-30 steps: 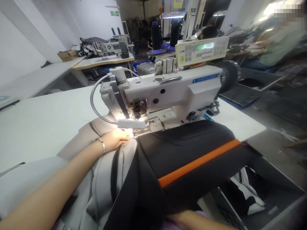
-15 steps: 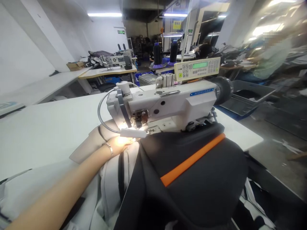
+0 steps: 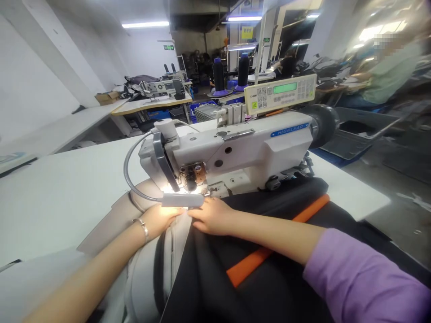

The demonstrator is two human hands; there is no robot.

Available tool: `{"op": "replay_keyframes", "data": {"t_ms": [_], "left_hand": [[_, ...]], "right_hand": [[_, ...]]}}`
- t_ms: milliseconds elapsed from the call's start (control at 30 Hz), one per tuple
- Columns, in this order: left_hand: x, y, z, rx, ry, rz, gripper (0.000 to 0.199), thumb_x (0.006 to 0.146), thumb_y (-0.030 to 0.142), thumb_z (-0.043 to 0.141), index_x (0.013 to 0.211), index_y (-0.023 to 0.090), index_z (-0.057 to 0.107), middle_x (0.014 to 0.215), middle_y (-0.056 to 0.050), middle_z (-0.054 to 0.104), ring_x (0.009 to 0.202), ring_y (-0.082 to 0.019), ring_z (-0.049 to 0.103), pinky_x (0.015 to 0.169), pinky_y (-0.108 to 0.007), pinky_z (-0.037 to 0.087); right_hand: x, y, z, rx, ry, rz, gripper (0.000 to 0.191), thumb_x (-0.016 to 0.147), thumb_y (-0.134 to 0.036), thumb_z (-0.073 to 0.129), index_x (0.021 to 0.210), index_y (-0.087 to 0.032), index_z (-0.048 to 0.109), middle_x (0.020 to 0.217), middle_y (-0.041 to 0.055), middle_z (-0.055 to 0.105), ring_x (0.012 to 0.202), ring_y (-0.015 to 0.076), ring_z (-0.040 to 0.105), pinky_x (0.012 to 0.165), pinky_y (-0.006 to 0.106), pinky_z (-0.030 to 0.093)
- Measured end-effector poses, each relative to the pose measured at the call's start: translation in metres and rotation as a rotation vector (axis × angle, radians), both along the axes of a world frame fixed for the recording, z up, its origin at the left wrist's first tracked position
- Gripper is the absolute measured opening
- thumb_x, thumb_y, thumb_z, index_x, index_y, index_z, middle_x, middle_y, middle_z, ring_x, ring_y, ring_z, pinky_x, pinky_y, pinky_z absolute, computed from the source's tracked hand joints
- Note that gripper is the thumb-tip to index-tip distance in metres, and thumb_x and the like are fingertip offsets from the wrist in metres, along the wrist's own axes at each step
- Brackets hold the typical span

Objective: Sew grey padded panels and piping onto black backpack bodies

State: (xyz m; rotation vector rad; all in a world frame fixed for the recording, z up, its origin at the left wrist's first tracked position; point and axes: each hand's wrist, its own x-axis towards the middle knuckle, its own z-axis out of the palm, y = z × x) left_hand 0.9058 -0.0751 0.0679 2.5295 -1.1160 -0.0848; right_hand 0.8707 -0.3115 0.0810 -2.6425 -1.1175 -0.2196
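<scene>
A white sewing machine (image 3: 242, 143) stands before me. A lamp (image 3: 182, 200) on a bent metal tube lights its needle area. My left hand (image 3: 158, 220), with a bracelet at the wrist, is closed on the light grey fabric (image 3: 143, 278) just left of the needle area; its fingertips are partly lost in glare. Close beside it, my right hand (image 3: 215, 215) grips the edge of the black fabric (image 3: 208, 264), thumb below the fingers. An orange strip (image 3: 249, 267) crosses the black fabric, partly covered by my right forearm. The lamp hides the needle.
A control panel (image 3: 281, 93) tops the machine, with two dark thread cones (image 3: 218, 77) behind it. At the right rear is a grey crate (image 3: 357, 134). Another sewing machine (image 3: 161, 88) stands on a table farther back. A person (image 3: 387, 72) sits at the far right.
My right hand has come in from the right and taken hold of the black fabric near the needle area. My left hand stays on the grey fabric. The view has shifted slightly.
</scene>
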Motion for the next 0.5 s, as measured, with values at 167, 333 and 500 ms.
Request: {"op": "replay_keyframes", "data": {"t_ms": [167, 333, 500], "left_hand": [[-0.005, 0.001, 0.014, 0.028, -0.010, -0.020, 0.030, 0.090, 0.031, 0.043, 0.108, 0.026, 0.066, 0.116, -0.001, 0.066, 0.112, -0.022, 0.056, 0.101, -0.040, 0.045], [-0.001, 0.009, 0.015, 0.208, -0.052, -0.023, 0.028, 0.089, 0.019, 0.040, 0.086, 0.021, 0.067, 0.091, 0.000, 0.070, 0.095, -0.019, 0.061, 0.093, -0.031, 0.049], [0.000, 0.020, 0.004, 0.285, -0.163, 0.007, 0.027, 0.086, 0.019, 0.039, 0.067, 0.021, 0.059, 0.070, 0.000, 0.063, 0.076, -0.018, 0.059, 0.087, -0.032, 0.049]], "right_hand": [[0.006, 0.006, -0.029, 0.066, 0.070, -0.015, 0.035, 0.081, -0.046, 0.057, 0.109, -0.027, 0.064, 0.107, 0.0075, 0.061, 0.099, 0.0288, 0.050, 0.082, 0.043, 0.042], [0.003, 0.013, -0.024, 0.224, 0.139, -0.003, 0.029, 0.080, -0.030, 0.059, 0.106, -0.017, 0.060, 0.105, 0.0096, 0.062, 0.099, 0.0243, 0.053, 0.087, 0.037, 0.043], [-0.002, 0.028, -0.039, 0.409, 0.235, 0.004, 0.023, 0.082, -0.013, 0.048, 0.094, -0.022, 0.065, 0.099, 0.0030, 0.066, 0.094, 0.0190, 0.057, 0.083, 0.031, 0.046]]}}
